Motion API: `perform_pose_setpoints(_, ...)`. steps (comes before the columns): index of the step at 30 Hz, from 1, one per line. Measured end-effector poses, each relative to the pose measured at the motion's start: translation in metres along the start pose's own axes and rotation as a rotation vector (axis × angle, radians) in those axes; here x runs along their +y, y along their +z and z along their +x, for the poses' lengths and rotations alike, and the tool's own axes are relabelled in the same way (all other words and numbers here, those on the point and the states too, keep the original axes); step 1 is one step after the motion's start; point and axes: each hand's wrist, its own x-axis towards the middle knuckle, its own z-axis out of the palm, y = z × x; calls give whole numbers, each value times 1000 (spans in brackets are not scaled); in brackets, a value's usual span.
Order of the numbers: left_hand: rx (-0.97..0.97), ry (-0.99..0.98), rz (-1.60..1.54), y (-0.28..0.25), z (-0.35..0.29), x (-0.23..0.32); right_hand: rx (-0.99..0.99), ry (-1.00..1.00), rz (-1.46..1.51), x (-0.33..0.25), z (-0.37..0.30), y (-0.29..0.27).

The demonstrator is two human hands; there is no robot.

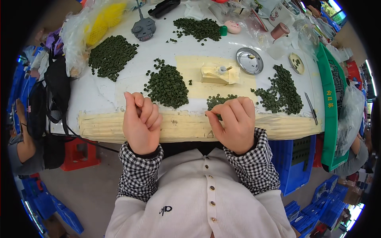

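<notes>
My left hand (pixel 142 125) is raised at the table's near edge, palm turned up and fingers curled in. Whatever it may hold is too small or hidden to make out. Just beyond it lies a heap of small dark green round pieces (pixel 166 85). My right hand (pixel 236 123) is back-up at the same edge, thumb and forefinger closed in a pinch; their tips hide any piece between them. It partly covers a smaller patch of green pieces (pixel 217 100). Past that patch stands a tape-wrapped block (pixel 220 73) with a small white cup and a stick on top.
More green heaps lie at far left (pixel 112 56), far middle (pixel 197 29) and right (pixel 282 91). A round metal lid (pixel 249 60), tweezers (pixel 311 108) and a grey toy tank turret (pixel 143 27) are on the table. A green crate (pixel 332 103) borders the right side.
</notes>
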Motion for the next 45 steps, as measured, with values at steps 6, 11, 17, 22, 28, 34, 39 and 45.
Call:
perform_pose_setpoints(6,-159,130,14,0,15,-11,71,-3,39,5,1,1)
perform_pose_setpoints(11,-184,88,-23,0,18,-13,122,66,77,9,-2,0)
perform_pose_setpoints(17,-257,25,-94,-3,18,-11,100,108,121,10,-1,-1)
perform_pose_setpoints(22,-199,-195,-289,-4,12,-4,-34,145,167,5,3,-8)
perform_pose_setpoints(28,-178,-377,-291,9,-7,-1,-143,187,117,12,1,-36)
perform_pose_setpoints(34,-293,-447,-194,13,-6,-11,-180,244,80,17,-8,-51)
perform_pose_setpoints(39,-226,-527,-146,19,-3,-24,-255,202,90,19,-4,-42)
perform_pose_setpoints(45,-116,-573,-73,31,0,-25,-309,169,53,19,1,-31)
